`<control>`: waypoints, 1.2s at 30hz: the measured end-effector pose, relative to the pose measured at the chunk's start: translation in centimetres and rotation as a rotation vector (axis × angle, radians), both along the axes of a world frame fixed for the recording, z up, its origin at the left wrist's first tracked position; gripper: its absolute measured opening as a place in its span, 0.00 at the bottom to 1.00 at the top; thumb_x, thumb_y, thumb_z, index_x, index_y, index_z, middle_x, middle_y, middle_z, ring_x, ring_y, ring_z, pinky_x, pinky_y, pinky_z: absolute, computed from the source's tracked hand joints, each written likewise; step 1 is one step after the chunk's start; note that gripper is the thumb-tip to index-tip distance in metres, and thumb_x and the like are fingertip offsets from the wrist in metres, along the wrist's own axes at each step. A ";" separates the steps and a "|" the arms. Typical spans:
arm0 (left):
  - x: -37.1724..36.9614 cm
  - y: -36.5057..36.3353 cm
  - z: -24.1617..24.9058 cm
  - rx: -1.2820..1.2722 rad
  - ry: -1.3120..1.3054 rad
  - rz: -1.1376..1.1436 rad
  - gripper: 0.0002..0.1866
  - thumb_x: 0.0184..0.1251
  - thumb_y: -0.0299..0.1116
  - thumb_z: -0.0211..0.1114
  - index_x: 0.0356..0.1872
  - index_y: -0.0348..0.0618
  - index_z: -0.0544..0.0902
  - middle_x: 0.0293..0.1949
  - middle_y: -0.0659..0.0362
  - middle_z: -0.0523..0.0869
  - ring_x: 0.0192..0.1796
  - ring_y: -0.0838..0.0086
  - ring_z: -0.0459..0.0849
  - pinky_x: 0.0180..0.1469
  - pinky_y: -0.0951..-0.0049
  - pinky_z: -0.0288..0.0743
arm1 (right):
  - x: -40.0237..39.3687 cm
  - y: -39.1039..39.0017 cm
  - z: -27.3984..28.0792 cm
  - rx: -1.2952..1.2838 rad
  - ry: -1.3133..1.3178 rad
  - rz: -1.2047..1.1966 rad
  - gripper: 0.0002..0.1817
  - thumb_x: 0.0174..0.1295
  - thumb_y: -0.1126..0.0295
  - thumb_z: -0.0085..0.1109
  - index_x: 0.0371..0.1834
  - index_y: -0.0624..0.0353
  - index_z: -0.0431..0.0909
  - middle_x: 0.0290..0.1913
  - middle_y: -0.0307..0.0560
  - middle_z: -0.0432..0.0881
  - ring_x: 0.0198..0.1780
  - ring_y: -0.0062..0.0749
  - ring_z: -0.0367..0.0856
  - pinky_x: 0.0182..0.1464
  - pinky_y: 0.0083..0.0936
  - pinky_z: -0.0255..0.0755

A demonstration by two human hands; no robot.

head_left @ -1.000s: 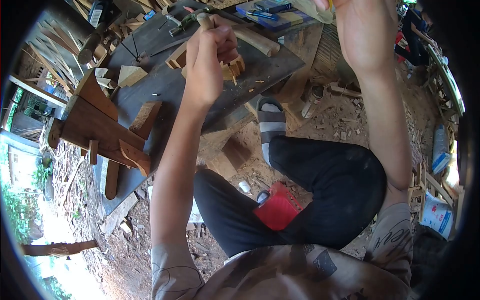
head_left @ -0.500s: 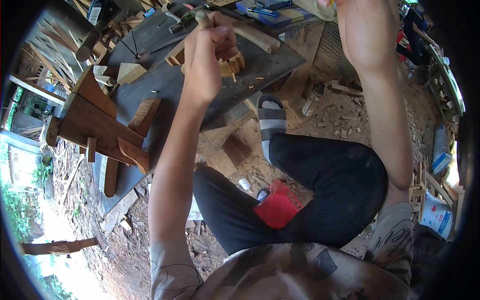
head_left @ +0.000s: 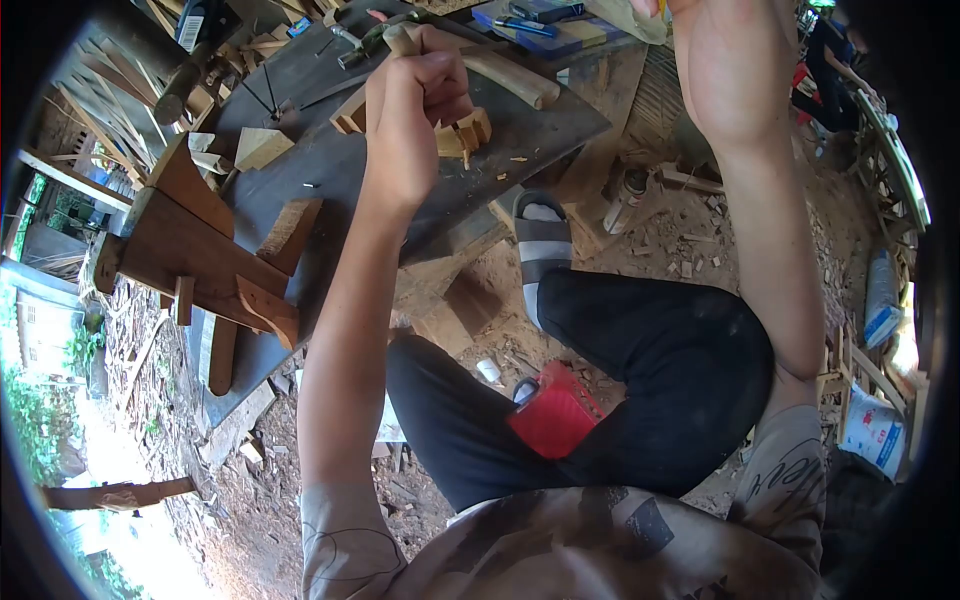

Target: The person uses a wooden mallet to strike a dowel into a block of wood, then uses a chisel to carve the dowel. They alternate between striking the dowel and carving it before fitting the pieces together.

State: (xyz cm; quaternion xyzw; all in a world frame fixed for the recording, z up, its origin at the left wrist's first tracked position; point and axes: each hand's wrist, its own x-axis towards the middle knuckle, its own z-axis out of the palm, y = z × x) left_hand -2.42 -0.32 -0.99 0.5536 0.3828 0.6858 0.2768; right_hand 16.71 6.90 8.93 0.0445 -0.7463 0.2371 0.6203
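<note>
My left hand (head_left: 415, 110) is closed around a tool with a round wooden handle (head_left: 402, 42); the handle's end sticks out above the fist and the tool's lower part is hidden. The fist sits over a carved, notched piece of light wood (head_left: 463, 133) on the dark tabletop (head_left: 540, 135). My right hand (head_left: 738, 65) is raised at the top edge, its fingers mostly cut off. The visible part looks curled, next to a pale object (head_left: 645, 20) that I cannot make out. A round wooden rod (head_left: 515, 78) lies just beyond my left hand.
A brown wooden assembly (head_left: 200, 250) rests at the table's left end, near wood blocks (head_left: 263, 147). Blue pens (head_left: 527, 25) lie at the back. A spray can (head_left: 627, 200) stands on the chip-strewn ground. Another person (head_left: 835, 65) is at far right.
My left hand has shifted very slightly left, with the handle in it. My right hand stays raised at almost the same place. The person at far right has moved a little.
</note>
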 end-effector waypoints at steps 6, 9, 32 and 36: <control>-0.1 0.1 -0.1 0.015 0.007 -0.014 0.13 0.76 0.37 0.48 0.30 0.43 0.69 0.25 0.67 0.63 0.27 0.81 0.57 0.32 0.76 0.59 | 0.9 -0.8 0.6 -0.091 -0.047 0.078 0.25 0.83 0.45 0.44 0.53 0.59 0.74 0.38 0.41 0.73 0.25 0.16 0.68 0.22 0.17 0.63; 0.0 0.0 0.0 0.005 0.011 -0.011 0.13 0.76 0.37 0.48 0.30 0.43 0.69 0.25 0.67 0.63 0.27 0.81 0.57 0.32 0.76 0.59 | 0.0 0.5 -0.1 -0.023 0.002 0.026 0.25 0.84 0.45 0.42 0.54 0.58 0.74 0.38 0.41 0.73 0.24 0.15 0.67 0.23 0.16 0.63; -1.0 1.2 -0.2 -0.073 0.026 -0.059 0.15 0.79 0.37 0.46 0.29 0.47 0.59 0.25 0.67 0.57 0.26 0.79 0.54 0.31 0.73 0.53 | 0.8 0.9 -0.5 0.172 -0.638 -0.239 0.25 0.80 0.47 0.55 0.49 0.62 0.83 0.24 0.36 0.72 0.24 0.18 0.68 0.27 0.22 0.62; 0.1 0.6 0.5 -0.093 0.001 -0.027 0.13 0.78 0.36 0.46 0.29 0.47 0.59 0.25 0.67 0.57 0.27 0.79 0.53 0.31 0.74 0.54 | 0.7 -1.9 1.7 0.134 -0.217 0.017 0.25 0.80 0.47 0.54 0.50 0.62 0.81 0.23 0.33 0.69 0.20 0.14 0.64 0.23 0.18 0.59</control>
